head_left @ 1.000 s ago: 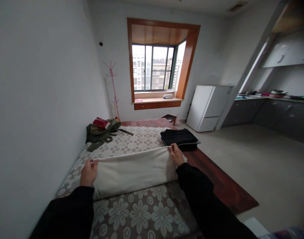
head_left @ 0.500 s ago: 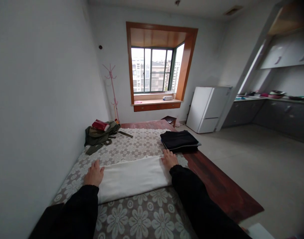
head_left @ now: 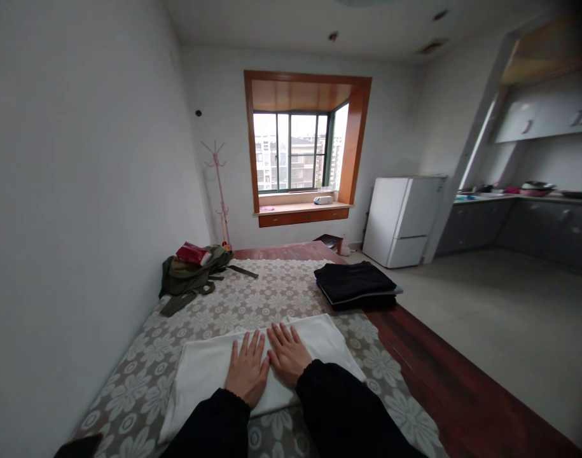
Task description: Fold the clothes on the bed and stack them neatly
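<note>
A folded white cloth (head_left: 200, 366) lies flat on the flower-patterned tablecloth (head_left: 271, 286); whether it is a garment I cannot tell. My left hand (head_left: 247, 369) rests palm down near its middle, fingers stretched out. Just to the right, my right hand (head_left: 287, 353) also presses flat on the cloth with fingers spread, its thumb side close to the left hand. Beyond them, a stack of folded dark clothes (head_left: 355, 283) sits at the right side of the tablecloth.
An olive-green backpack (head_left: 190, 277) with a red packet (head_left: 193, 253) on it lies against the left wall. Reddish-brown wood (head_left: 443, 362) shows along the right edge. A pink coat stand (head_left: 220, 191), a window and a white refrigerator (head_left: 400, 219) stand farther back.
Both hands have moved inward from the ends of the white cloth to its middle and now lie flat, side by side. The view has tilted up slightly.
</note>
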### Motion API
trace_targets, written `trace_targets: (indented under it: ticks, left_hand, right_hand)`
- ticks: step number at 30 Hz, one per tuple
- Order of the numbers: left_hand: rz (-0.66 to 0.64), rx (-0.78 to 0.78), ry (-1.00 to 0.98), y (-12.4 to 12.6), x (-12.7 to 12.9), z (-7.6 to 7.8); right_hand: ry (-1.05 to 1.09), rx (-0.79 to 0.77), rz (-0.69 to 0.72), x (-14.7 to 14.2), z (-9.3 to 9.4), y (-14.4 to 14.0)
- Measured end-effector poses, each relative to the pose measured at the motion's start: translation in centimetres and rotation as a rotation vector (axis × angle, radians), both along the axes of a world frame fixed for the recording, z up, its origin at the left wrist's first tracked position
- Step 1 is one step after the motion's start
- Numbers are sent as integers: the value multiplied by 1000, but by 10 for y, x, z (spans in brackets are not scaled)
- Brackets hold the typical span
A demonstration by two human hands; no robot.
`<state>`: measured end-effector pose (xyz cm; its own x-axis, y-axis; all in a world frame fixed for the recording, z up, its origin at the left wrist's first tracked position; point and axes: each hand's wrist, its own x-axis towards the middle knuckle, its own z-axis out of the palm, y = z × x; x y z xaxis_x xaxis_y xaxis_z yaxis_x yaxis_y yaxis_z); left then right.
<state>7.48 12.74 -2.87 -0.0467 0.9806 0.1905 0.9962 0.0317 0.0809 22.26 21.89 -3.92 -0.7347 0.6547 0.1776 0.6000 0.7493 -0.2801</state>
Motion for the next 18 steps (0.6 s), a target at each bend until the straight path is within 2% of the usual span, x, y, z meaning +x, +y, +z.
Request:
trace_targets:
  ticks: [4,6,13,18]
  left_hand:
    - [-50,42,-6,6,-13,-23]
    - [-74,64,-12,7,-15,-27]
    - [-80,26,-55,1,-12,-13]
    - [-87,-3,-69,1,-12,-11]
  right_hand:
    - [28,31,16,1,-10,4]
    - [33,41,10,1,-10,4]
    - [70,9,180,-3,0,-5]
    - [86,-37,193,-3,-2,-7]
